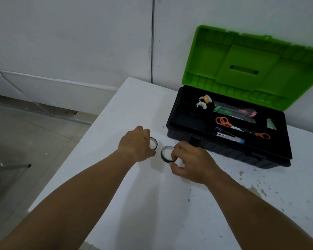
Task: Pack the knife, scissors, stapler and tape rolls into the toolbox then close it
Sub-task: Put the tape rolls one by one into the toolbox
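Note:
A black toolbox with its green lid raised stands at the table's far right. In its tray lie orange-handled scissors, a second orange pair, a blue stapler, a green and red knife and small white tape dispensers. On the table in front of the box, my left hand grips one black tape roll. Just to its right, my right hand holds another black tape roll by its edge.
The white table has a left edge running diagonally, with floor and metal rods beyond it. A white wall stands close behind the toolbox. Dark specks mark the tabletop at the right.

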